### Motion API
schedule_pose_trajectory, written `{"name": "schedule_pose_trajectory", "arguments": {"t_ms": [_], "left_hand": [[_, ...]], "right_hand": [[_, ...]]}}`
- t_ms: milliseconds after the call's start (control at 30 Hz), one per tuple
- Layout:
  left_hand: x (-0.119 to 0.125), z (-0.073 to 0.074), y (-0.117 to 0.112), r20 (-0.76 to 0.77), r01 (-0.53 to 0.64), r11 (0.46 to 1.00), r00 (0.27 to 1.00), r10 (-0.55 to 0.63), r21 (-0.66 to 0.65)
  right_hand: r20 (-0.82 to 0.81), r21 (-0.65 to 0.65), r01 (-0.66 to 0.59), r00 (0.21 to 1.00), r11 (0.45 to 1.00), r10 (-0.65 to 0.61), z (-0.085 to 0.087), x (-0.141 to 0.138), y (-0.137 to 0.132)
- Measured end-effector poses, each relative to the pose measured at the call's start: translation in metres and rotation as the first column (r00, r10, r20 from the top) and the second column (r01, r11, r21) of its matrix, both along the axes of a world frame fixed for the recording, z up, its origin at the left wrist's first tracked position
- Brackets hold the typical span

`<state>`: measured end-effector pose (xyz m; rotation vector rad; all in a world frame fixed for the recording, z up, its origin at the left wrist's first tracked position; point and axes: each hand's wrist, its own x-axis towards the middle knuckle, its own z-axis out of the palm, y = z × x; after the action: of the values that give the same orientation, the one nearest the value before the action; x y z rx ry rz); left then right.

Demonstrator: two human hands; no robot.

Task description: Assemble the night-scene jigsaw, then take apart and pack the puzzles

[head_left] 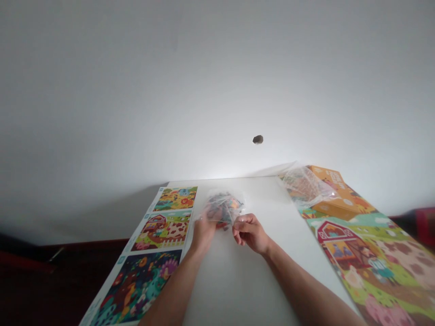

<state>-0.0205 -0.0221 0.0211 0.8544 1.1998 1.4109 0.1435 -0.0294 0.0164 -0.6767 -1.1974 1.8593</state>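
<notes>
A clear plastic bag of dark, multicoloured puzzle pieces point(227, 203) is held over the middle of the white table point(238, 280). My left hand point(204, 233) is closed around the bag's left side, its fingers partly hidden behind the film. At the lower right, my right hand point(250, 232) pinches the edge of the bag between thumb and curled fingers. The pieces bunch together inside the film above both hands.
A picture sheet point(161, 231) with three scenes lies left. On the right are a farm picture point(377, 267), an orange box point(336, 190) and another clear plastic bag point(302, 185). The white wall point(204, 90) behind has a hole point(258, 139).
</notes>
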Motion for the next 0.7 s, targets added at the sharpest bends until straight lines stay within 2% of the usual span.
{"name": "schedule_pose_trajectory", "arguments": {"t_ms": [100,200,300,333,400,467,500,533,567,600,667,700], "left_hand": [[-0.007,-0.004,0.003,-0.125,-0.053,0.999,0.991,0.054,0.007],[-0.01,0.001,0.0,-0.222,-0.092,0.986,0.968,0.121,0.136],[-0.007,0.012,-0.011,-0.301,-0.038,0.972,0.947,0.109,0.231],[-0.005,0.016,-0.016,-0.318,0.033,0.973,0.947,0.042,0.229],[-0.004,0.024,-0.025,-0.301,0.272,0.944,0.931,-0.208,0.189],[-0.008,0.028,-0.03,-0.167,0.523,0.837,0.85,-0.499,0.16],[-0.012,0.028,-0.031,-0.059,0.592,0.789,0.804,-0.591,0.163],[-0.017,0.027,-0.031,0.064,0.615,0.768,0.772,-0.632,0.178],[-0.023,0.026,-0.03,0.177,0.608,0.77,0.75,-0.637,0.194],[-0.029,0.024,-0.028,0.271,0.557,0.798,0.751,-0.602,0.231],[-0.038,0.022,-0.02,0.417,0.239,0.917,0.834,-0.362,0.319],[-0.04,0.021,-0.015,0.436,0.084,0.949,0.873,-0.217,0.305]], "right_hand": [[-0.037,-0.003,0.055,0.998,0.998,-0.055,0.003,-0.001,0.001],[-0.075,-0.005,0.17,0.983,0.985,-0.17,0.007,0.0,0.003],[-0.11,-0.01,0.272,0.956,0.962,-0.272,0.009,0.004,0.007],[-0.122,-0.009,0.304,0.945,0.952,-0.303,0.008,0.006,0.009],[-0.162,-0.002,0.381,0.912,0.925,-0.376,0.007,0.01,0.013],[-0.218,0.005,0.48,0.857,0.877,-0.468,0.006,0.015,0.017],[-0.241,0.006,0.531,0.823,0.847,-0.514,0.005,0.017,0.019],[-0.257,0.004,0.584,0.785,0.812,-0.564,0.004,0.02,0.022],[-0.26,-0.002,0.638,0.743,0.77,-0.617,0.003,0.022,0.024],[-0.247,-0.011,0.692,0.697,0.722,-0.673,0.002,0.024,0.027],[-0.18,-0.039,0.8,0.585,0.599,-0.791,0.0,0.03,0.034],[-0.127,-0.053,0.847,0.52,0.529,-0.845,-0.002,0.032,0.037]]}}
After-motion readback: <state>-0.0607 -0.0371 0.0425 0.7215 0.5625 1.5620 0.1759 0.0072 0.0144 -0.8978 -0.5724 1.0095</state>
